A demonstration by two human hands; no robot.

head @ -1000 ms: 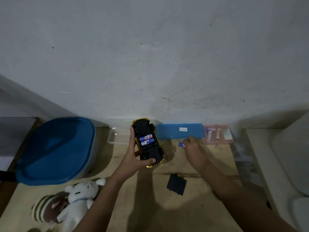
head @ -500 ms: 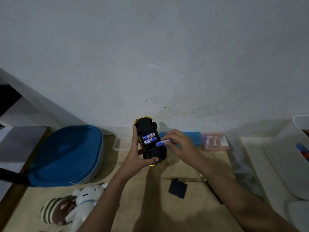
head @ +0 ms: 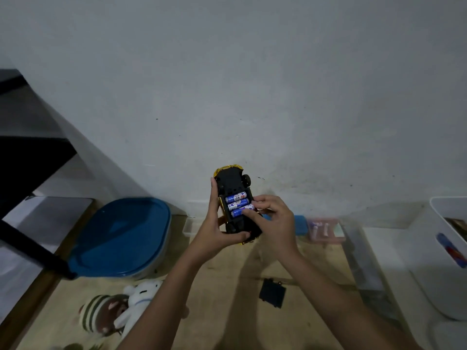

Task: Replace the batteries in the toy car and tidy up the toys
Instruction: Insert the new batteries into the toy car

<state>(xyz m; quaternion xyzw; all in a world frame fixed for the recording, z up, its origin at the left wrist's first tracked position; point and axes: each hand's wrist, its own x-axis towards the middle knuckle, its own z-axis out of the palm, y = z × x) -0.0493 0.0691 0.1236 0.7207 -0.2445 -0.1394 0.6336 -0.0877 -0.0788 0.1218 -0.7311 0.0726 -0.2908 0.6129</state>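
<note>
At frame centre, the upturned toy car (head: 233,198) is gripped by the left hand (head: 214,229). A third battery (head: 238,212) is pressed into its compartment by the right hand (head: 274,221), fingers curled.

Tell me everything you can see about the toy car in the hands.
The toy car is held upside down above the table, nose toward the wall. Its underside is black plastic; a shiny gold body shows at the edges. One black wheel is visible. The open battery bay holds three blue-and-white batteries side by side. The left hand grips its side and rear; the right hand presses the nearest battery.
</note>
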